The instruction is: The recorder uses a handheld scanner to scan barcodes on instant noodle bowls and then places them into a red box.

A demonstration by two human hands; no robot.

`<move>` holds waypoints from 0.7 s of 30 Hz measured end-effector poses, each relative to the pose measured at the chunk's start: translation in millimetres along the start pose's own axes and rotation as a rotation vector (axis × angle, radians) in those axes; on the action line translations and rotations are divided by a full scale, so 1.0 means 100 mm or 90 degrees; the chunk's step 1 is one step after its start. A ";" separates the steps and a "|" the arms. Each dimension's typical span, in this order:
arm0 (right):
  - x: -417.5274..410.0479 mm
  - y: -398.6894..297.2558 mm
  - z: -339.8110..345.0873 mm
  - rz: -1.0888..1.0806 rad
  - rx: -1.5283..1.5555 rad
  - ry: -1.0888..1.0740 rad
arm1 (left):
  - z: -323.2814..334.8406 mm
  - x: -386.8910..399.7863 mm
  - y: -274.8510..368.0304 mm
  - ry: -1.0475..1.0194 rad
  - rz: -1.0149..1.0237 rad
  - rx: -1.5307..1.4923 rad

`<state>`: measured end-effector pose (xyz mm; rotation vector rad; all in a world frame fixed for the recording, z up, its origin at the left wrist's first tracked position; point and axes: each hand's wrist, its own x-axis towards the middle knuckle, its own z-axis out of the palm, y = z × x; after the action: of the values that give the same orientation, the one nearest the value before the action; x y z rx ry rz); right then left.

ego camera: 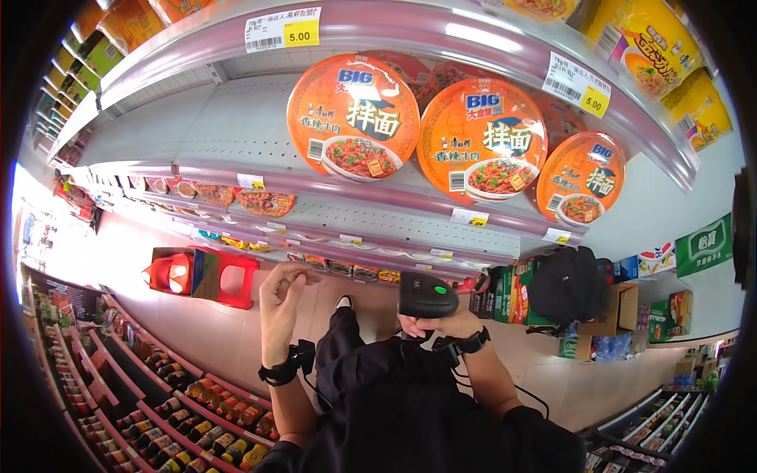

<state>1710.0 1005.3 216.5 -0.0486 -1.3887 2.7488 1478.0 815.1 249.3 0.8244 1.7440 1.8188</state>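
Note:
My right hand (452,325) grips the handle of a black handheld barcode scanner (429,295), which shows a green light on top. My left hand (284,301) is raised beside the shelf edge, empty, with its fingers loosely bent. Above both hands, three orange instant noodle bowls stand at the front of a shelf: a left bowl (355,118), a middle bowl (482,139) and a right bowl (581,177). Their lids face me, and more bowls are partly hidden behind them. A black strapped device sits on each wrist.
A price label (282,29) hangs on the upper shelf rail. On the floor, a red plastic stool (236,278) stands by an open carton (204,272). A black backpack (568,287) rests on boxes at right. Bottled drinks (225,408) fill a rack at lower left.

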 end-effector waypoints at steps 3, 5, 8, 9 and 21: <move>-0.04 -0.03 -0.04 -0.090 0.021 -0.019 | 0.04 0.17 -0.02 -0.063 -0.043 -0.071; -0.06 -0.11 0.02 -0.107 -0.106 0.039 | 0.00 0.32 -0.04 -0.096 -0.034 -0.084; -0.12 -0.10 0.15 -0.087 -0.107 0.147 | -0.10 0.57 0.03 -0.156 -0.015 -0.069; -0.10 -0.08 0.19 -0.091 -0.120 0.209 | -0.14 0.66 0.06 -0.166 -0.016 -0.073; 0.67 -0.09 0.56 -0.346 -0.165 0.333 | -0.82 1.53 0.59 -0.331 0.282 0.120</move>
<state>1640.4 970.1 256.7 -0.3238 -1.3411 1.9250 1316.5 861.4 322.1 1.6964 1.4753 1.4990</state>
